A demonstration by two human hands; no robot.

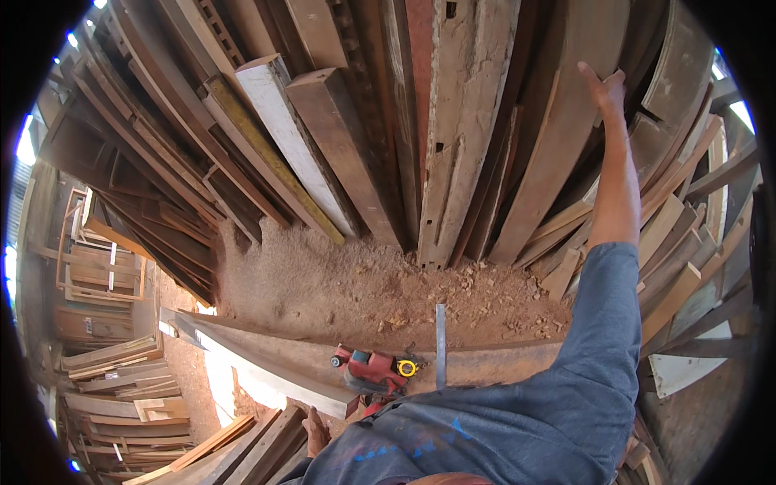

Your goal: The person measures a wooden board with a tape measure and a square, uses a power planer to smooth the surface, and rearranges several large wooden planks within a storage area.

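My right hand reaches high up to a broad brown plank that leans in a stack of upright timber. The thumb lies on the plank's face and the fingers hook round its right edge. My left hand hangs low by my body, just below the end of a long thick beam. It holds nothing and its fingers point down. A red power tool with a yellow knob sits on that beam, close to my chest.
A thin grey metal bar stands beside the power tool. Sawdust and wood chips cover the ground at the foot of the leaning boards. Stacked planks and wooden frames fill the left side, and more boards lean at the right.
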